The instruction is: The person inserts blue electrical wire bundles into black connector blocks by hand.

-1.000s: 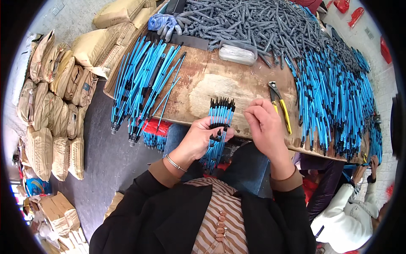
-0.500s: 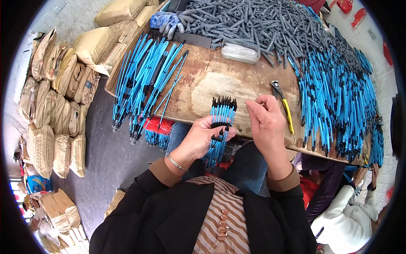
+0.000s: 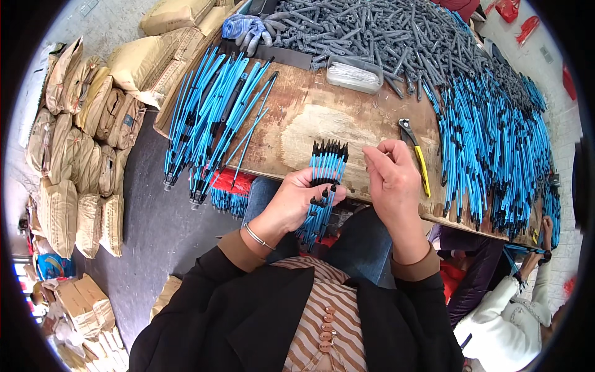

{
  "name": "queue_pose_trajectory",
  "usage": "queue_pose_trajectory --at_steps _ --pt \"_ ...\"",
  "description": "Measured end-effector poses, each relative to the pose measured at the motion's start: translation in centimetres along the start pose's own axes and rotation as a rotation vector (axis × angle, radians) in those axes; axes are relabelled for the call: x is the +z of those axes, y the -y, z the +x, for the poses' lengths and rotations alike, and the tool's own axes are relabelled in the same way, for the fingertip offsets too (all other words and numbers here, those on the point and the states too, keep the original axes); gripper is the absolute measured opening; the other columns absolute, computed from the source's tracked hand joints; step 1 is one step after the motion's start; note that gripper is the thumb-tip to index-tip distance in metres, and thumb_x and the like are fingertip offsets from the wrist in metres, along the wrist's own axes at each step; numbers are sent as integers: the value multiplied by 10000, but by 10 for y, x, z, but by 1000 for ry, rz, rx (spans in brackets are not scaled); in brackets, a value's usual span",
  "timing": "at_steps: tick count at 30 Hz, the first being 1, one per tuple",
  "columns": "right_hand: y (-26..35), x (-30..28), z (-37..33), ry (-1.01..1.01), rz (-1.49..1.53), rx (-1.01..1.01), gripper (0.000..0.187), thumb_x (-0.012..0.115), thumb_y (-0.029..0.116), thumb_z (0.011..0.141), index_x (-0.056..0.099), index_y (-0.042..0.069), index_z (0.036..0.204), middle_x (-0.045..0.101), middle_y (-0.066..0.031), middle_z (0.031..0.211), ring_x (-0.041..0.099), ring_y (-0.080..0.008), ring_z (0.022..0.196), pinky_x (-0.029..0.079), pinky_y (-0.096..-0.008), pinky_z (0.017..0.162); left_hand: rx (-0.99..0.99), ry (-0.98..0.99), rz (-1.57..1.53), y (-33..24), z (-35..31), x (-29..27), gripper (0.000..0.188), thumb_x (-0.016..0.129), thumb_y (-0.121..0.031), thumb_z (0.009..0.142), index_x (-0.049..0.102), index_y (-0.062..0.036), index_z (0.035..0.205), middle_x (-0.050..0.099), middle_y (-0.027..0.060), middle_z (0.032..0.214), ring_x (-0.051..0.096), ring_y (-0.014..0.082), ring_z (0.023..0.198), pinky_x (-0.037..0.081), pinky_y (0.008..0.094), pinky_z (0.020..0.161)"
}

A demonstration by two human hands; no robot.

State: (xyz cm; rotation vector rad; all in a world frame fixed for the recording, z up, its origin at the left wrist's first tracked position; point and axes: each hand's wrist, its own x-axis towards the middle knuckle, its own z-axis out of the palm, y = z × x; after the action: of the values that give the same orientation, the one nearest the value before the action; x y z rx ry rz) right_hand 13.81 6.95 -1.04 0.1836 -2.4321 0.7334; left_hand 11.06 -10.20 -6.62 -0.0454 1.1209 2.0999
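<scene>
My left hand (image 3: 294,201) is closed around a bundle of thin blue rods (image 3: 329,166) with black tips fanned upward at the table's near edge. Small black hooked pieces show beside my thumb, and the rods run down below the hand over my lap. To the right of the bundle and apart from it, my right hand (image 3: 395,177) is raised with thumb and forefinger pinched together. Whatever the pinch holds, if anything, is too small to make out. Pliers with yellow handles (image 3: 423,168) lie on the wooden table (image 3: 291,93) just beyond that hand.
Blue rod assemblies lie in a left pile (image 3: 217,111) and a larger right pile (image 3: 489,149). Grey plastic tubes (image 3: 372,31) heap at the back behind a clear box of thin white pins (image 3: 354,77). A blue glove (image 3: 245,30) lies far left. Another person (image 3: 505,322) works at lower right.
My hands hold nearly the same pose, the right pinch shifting only slightly. The co-worker's arms at the lower right have moved.
</scene>
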Motion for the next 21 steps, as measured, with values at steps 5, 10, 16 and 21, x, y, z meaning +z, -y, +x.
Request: queue_pose_trajectory --at_steps 5,10,16,21 --pt "1 -2 1 1 -28 -19 191 601 -63 718 624 18 889 517 -88 779 542 -204 642 435 -279 550 1 4 11 0 1 1 162 553 -16 848 578 -3 1007 647 107 883 632 167 796 520 289 729" --pt "2 -6 9 24 -154 -146 237 588 -42 652 631 46 868 530 -71 808 550 -231 701 449 -321 568 28 24 23 1 -1 -1 163 540 2 850 577 2 1008 645 110 891 631 170 807 521 291 738" --pt "3 -12 20 86 -211 -256 252 605 -47 633 633 40 867 534 -77 798 537 -222 679 438 -305 566 53 50 9 6 2 -6 224 594 -45 824 565 -5 1042 646 134 891 639 202 812 528 319 740" --pt "0 -7 19 110 -160 -255 216 613 -39 672 627 28 876 539 -82 809 544 -222 680 443 -297 575 78 73 25 7 2 -8 249 611 -86 825 562 -11 1057 648 137 886 642 217 813 531 336 741"
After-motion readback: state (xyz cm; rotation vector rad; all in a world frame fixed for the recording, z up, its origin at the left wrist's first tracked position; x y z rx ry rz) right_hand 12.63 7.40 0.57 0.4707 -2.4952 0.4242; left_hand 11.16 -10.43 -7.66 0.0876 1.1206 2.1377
